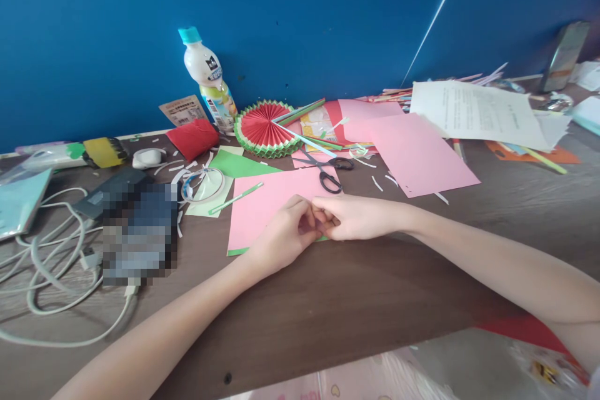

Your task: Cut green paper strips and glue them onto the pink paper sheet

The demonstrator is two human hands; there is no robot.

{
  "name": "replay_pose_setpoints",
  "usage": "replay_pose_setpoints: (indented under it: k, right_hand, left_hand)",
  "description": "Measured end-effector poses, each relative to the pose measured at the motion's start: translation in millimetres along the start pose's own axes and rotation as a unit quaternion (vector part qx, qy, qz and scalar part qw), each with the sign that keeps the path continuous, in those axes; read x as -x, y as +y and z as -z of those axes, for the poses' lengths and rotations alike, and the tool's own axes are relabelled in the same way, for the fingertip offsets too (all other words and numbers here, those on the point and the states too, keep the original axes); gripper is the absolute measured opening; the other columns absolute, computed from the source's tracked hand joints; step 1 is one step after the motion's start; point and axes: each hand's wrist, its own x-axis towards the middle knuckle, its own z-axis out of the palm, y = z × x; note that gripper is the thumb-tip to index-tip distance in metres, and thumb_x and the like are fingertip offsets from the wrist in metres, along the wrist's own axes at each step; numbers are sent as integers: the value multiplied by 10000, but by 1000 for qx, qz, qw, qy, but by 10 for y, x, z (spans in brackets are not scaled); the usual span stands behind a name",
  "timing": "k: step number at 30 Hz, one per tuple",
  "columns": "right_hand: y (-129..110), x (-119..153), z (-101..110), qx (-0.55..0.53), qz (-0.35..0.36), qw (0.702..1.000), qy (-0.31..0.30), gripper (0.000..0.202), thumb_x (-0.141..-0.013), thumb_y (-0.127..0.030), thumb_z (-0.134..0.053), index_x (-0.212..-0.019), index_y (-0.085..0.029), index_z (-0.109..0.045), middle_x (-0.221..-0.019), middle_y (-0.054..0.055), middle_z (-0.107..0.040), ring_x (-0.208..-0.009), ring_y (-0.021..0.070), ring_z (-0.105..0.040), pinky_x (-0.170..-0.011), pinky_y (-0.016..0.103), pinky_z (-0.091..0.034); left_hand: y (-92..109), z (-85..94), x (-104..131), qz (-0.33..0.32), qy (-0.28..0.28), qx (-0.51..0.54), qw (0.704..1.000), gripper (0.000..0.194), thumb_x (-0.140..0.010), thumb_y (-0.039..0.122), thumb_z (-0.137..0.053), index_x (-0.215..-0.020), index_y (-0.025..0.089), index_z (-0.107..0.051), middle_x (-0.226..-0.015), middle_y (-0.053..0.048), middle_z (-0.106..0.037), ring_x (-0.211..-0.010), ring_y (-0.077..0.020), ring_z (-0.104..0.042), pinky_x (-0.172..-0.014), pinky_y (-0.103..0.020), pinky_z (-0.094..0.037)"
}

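Note:
My left hand [285, 231] and my right hand [345, 217] meet fingertip to fingertip over the near right part of a pink sheet of paper [255, 219]. Both have their fingers curled in a pinch. Whatever lies between the fingertips is hidden or too small to make out. A green edge shows along the sheet's near side. On that sheet lies a thin green-and-white strip [237, 198], left of my hands. Black-handled scissors [323, 165] rest just beyond my fingers, blades pointing away to the left.
Behind the sheet are a pleated red-and-green paper fan [262, 131], a bottle [209, 78] and a red packet [193, 139]. Tape [203, 185], cables [35, 262] and a pixelated dark object [143, 231] lie left. Another pink sheet [422, 156] and a printed page [473, 111] lie right.

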Motion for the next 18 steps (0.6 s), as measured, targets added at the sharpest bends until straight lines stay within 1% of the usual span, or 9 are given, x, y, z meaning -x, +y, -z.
replay_pose_setpoints:
  k: [6, 14, 18]
  right_hand:
    - [21, 4, -4, 1, 5, 1000, 1, 196, -678, -102, -463, -843, -200, -424, -719, -29, -470, -616, 102, -429, -521, 221, -322]
    - [-5, 17, 10, 5, -30, 1000, -9, 151, -702, -130, -466, -828, -202, -423, -701, -29, -477, -587, 102, -435, -500, 222, -321]
    - [-9, 7, 1, 13, -25, 1000, -2, 147, -705, -135, -466, -829, -202, -424, -710, -26, -480, -605, 107, -444, -511, 221, -325]
  left_hand:
    - [3, 3, 1, -6, -3, -4, 1000, 175, -671, 83, -586, -659, 180, -442, -791, 11, -485, -712, -115, -472, -635, -236, -399]
    - [23, 14, -3, -11, -7, -1, 1000, 195, -663, 58, -575, -639, 183, -427, -782, 12, -487, -704, -114, -473, -634, -237, -397]
    - [18, 9, -1, -11, -6, 3, 1000, 187, -664, 65, -573, -646, 183, -429, -793, 8, -493, -708, -115, -475, -638, -239, -402]
